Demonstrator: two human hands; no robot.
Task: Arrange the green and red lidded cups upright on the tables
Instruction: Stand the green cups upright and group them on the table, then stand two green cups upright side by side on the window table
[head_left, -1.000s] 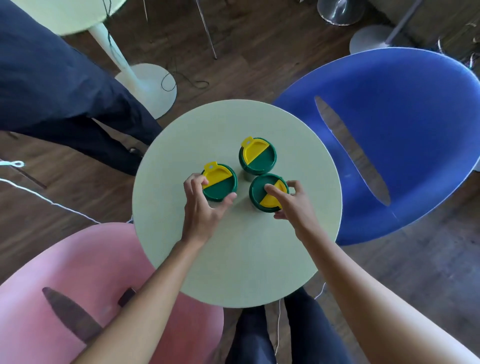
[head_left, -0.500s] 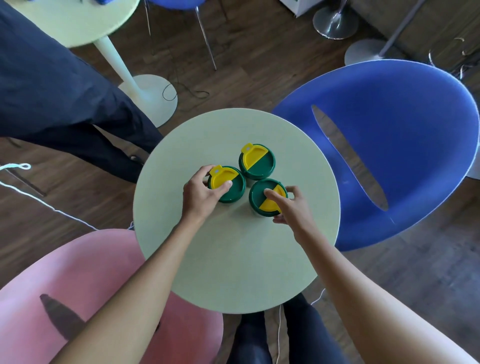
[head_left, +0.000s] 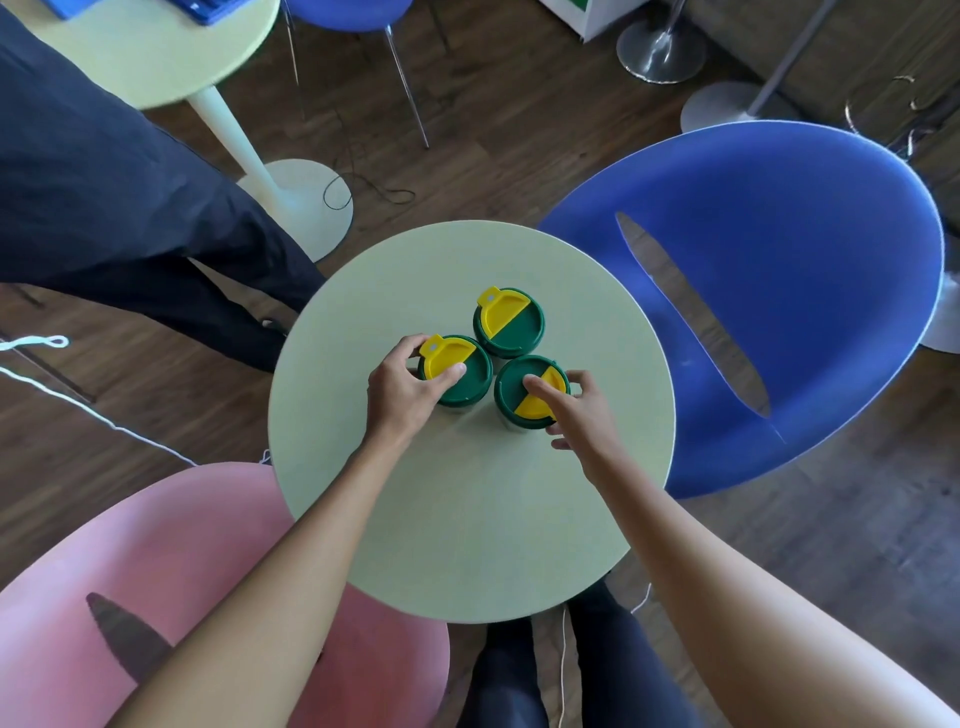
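Head view, looking straight down: round pale-green worktop with three green cups clustered just above its centre; wide bare surface on the near half and along the right edge, less on the left where the left cup sits closer to the rim; far edge clear behind the back cup.

Cups all upright, green lids with yellow flip halves; left cup, right cup, back cup; the three stand just beside one another, gaps very small (cannot tell if touching).

Around the worktop: blue chair close on the right, its seat edge just beside the rim; pink chair at lower left, partly under the rim; wearer's dark trouser legs under the near edge; another person's dark-clothed legs standing at upper left, near the rim; second pale-green table on a white pedestal at top left; dark wood floor with thin cables; chrome stand bases at top right.

Left hand reaches in from lower left, fingers curled round the left cup's lid, thumb on the yellow half, gripping it; right hand reaches from lower right, thumb lying across the right cup's lid, fingers wrapped on its right side, gripping it; both forearms bare, extended over the worktop.
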